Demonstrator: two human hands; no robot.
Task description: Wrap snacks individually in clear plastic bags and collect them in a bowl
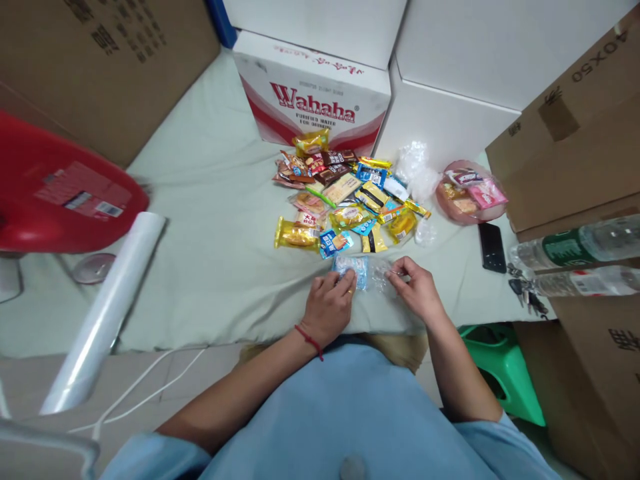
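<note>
At the near edge of the cloth-covered table, a small blue packet (357, 267) lies in or against a crinkled clear plastic bag (379, 275). My left hand (331, 301), with a red cord on its wrist, presses its bent fingers onto the packet's left side and holds it down. My right hand (414, 288) pinches the bag's right end between thumb and fingers. Just beyond the hands is a loose heap of wrapped snacks (345, 190): yellow, brown, blue and red packets. A yellow-wrapped snack (297, 235) lies at the heap's near left.
A Wahaha carton (315, 100) stands behind the heap. To the right are balled clear plastic (417, 173), a pink bowl (453, 212) of snacks, a phone (493, 248), keys (527, 293) and plastic bottles (590, 241). A plastic-film roll (107, 307) and red container (70, 190) are left.
</note>
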